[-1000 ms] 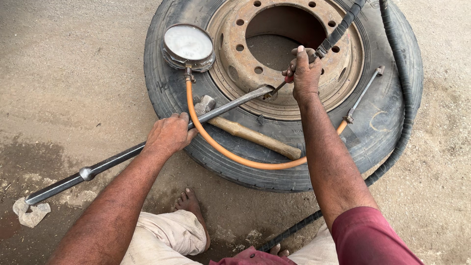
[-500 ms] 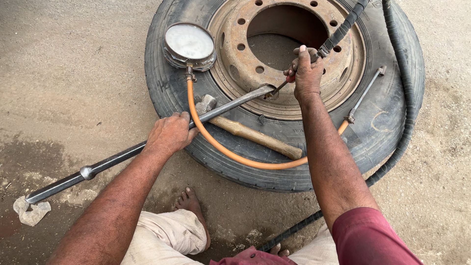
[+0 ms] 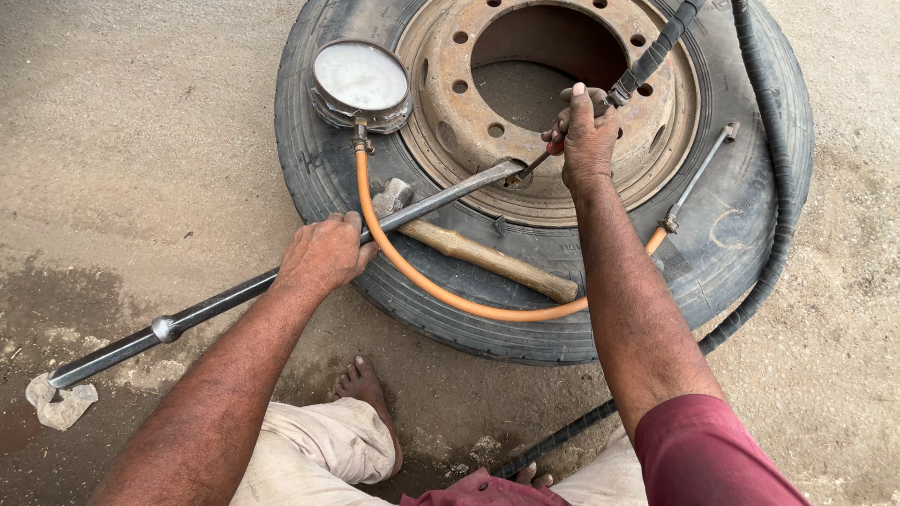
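Observation:
A truck tyre (image 3: 741, 253) on a rusty steel rim (image 3: 441, 112) lies flat on the ground. My left hand (image 3: 323, 253) grips a long steel pry bar (image 3: 206, 305) whose flat tip rests at the rim's edge. My right hand (image 3: 586, 141) is closed on the red-handled end fitting of a black air hose (image 3: 656, 52), held over the rim near the bar's tip. A round pressure gauge (image 3: 361, 80) sits on the tyre wall, with an orange hose (image 3: 450, 295) curving from it across the tread.
A hammer with a wooden handle (image 3: 487, 258) lies on the tyre under the orange hose. The black hose (image 3: 769, 272) runs around the tyre's right side to the ground. My bare foot (image 3: 366, 389) is by the tyre. A crumpled rag (image 3: 61, 403) lies at the bar's end.
Both hands keep their grips; my right hand has shifted slightly on the hose fitting. The bar, gauge and hoses stay where they were.

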